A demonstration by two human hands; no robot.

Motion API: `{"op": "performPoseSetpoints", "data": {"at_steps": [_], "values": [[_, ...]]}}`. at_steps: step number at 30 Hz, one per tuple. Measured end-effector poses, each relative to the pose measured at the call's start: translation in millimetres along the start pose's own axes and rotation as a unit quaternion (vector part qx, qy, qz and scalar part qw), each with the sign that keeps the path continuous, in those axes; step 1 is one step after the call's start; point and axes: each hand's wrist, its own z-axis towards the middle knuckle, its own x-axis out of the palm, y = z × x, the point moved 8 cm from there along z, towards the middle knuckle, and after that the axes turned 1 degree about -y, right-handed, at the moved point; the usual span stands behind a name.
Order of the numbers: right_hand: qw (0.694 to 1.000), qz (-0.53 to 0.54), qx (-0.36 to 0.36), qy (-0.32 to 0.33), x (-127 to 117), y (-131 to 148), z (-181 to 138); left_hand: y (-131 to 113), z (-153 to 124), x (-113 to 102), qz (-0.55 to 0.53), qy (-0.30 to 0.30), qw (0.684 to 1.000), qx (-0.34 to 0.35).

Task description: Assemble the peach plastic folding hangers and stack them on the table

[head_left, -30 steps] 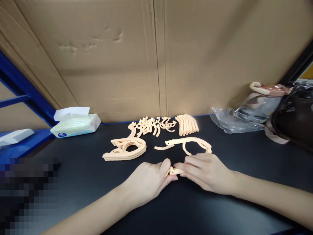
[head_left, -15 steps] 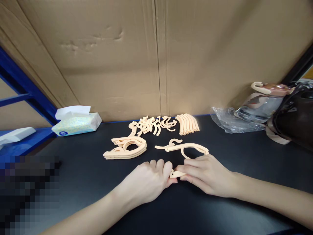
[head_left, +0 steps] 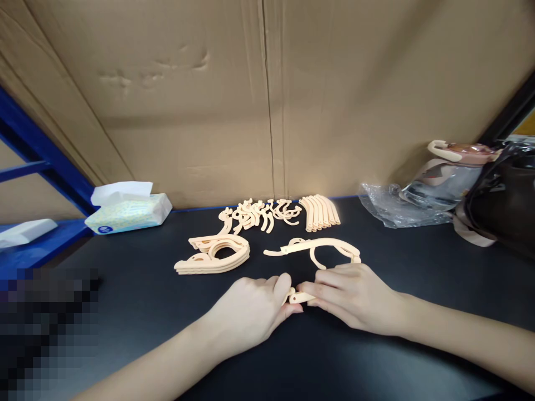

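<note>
My left hand (head_left: pixel 251 309) and my right hand (head_left: pixel 353 295) meet at the middle of a black table (head_left: pixel 146 301), both pinching the near end of a peach plastic folding hanger (head_left: pixel 320 248). The hanger's curved arm and hook reach away from my right hand toward the back. To the left lies a stack of finished folded hangers (head_left: pixel 215 256). Farther back sit a pile of loose hook pieces (head_left: pixel 259 214) and a row of curved arm pieces (head_left: pixel 321 211).
A cardboard wall (head_left: pixel 267 94) closes off the back. A tissue pack (head_left: pixel 127 211) lies at the back left by a blue shelf frame (head_left: pixel 37 156). A crumpled clear plastic bag (head_left: pixel 393 206), a bottle (head_left: pixel 449 172) and a dark bag (head_left: pixel 501 206) fill the back right.
The hanger's far end rose slightly half a second ago and has tipped back down flat. Both hands stay pinched on its near end with small finger shifts.
</note>
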Motion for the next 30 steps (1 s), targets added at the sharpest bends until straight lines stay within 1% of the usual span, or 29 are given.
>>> {"op": "performPoseSetpoints", "data": {"at_steps": [10, 12, 16, 19, 23, 27, 30], "values": [[1.000, -0.002, -0.003, -0.020, -2, 3, 1, -1, -1, 3, 0.009, 0.015, 1.000, 0.015], [1.000, -0.005, 0.001, -0.021, -2, 3, 1, -1, -1, 3, 0.011, 0.010, 1.000, 0.016], [1.000, 0.003, 0.000, -0.013, -1, 2, 1, -5, -2, 2, 0.042, -0.014, 0.999, 0.030], [1.000, 0.016, 0.006, 0.004, 1, 1, 1, -8, -3, 0, 0.107, -0.035, 0.993, 0.044], [0.997, 0.056, 0.036, 0.043, 5, -3, 0, -14, -4, -6, 0.182, -0.065, 0.979, 0.071], [0.996, 0.060, 0.044, 0.039, 3, -5, 1, -15, -4, -11, 0.193, -0.091, 0.974, 0.071], [0.998, 0.045, 0.042, 0.029, 1, -5, 1, -15, -5, -13, 0.174, -0.114, 0.976, 0.067]]}}
